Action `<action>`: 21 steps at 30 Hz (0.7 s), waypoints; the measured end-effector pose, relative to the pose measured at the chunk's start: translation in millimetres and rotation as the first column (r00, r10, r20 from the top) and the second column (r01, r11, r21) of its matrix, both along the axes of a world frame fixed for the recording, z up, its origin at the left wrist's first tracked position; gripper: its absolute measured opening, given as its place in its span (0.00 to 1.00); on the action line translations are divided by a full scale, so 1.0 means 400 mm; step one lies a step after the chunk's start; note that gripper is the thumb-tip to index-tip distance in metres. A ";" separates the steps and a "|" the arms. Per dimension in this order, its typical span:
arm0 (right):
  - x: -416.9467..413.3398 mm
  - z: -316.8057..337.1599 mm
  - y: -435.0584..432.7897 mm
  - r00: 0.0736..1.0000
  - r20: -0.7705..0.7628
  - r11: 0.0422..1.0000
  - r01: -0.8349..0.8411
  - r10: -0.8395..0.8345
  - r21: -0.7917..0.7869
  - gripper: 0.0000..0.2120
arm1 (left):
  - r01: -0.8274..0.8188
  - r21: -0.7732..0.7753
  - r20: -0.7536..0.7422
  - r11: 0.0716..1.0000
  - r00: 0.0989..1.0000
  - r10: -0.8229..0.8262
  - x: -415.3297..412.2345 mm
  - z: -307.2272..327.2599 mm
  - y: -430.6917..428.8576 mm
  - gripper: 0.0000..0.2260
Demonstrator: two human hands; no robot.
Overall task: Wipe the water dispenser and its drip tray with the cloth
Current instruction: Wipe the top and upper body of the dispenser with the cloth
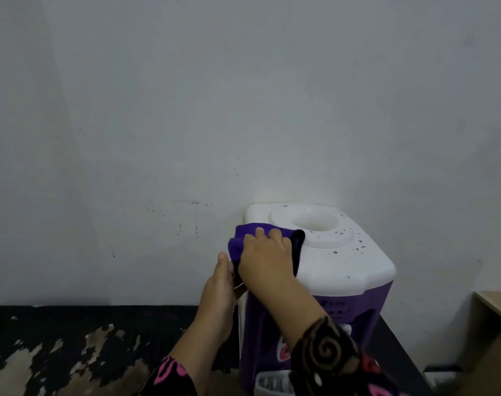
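A water dispenser (343,261) with a white top and purple front stands against the wall. Its top has a round bottle well and dark specks. My right hand (266,258) presses a purple cloth (243,235) with a black edge onto the top's left front corner. My left hand (219,290) lies flat against the dispenser's left side, just below the cloth, fingers pointing up. The white drip tray (272,382) shows at the bottom, partly hidden behind my right sleeve.
The dispenser sits on a black surface (100,324) with worn, peeling patches at the left. A grey-white wall (243,110) rises directly behind. A light wooden piece of furniture (495,307) stands to the right.
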State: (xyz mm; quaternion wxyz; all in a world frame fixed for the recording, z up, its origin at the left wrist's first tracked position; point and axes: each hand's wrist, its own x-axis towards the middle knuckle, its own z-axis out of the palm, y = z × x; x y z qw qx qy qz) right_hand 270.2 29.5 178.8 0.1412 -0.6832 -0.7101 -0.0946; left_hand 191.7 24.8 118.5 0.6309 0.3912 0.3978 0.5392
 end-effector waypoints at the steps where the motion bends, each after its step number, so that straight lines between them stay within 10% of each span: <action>1: -0.009 0.015 0.022 1.000 0.031 0.999 0.005 -0.004 -0.032 0.13 | 0.010 -0.001 0.023 1.000 1.000 -0.010 -0.003 0.002 0.001 0.21; 13: 0.102 -0.036 -0.071 0.995 -0.100 0.997 0.001 0.006 0.071 0.16 | -0.051 0.063 -0.025 0.997 0.998 0.053 0.022 0.013 0.005 0.20; 21: 0.149 -0.062 -0.137 0.959 -0.272 0.975 0.132 -0.080 0.181 0.17 | -0.053 0.270 -0.510 0.961 0.839 0.189 0.084 0.029 -0.003 0.19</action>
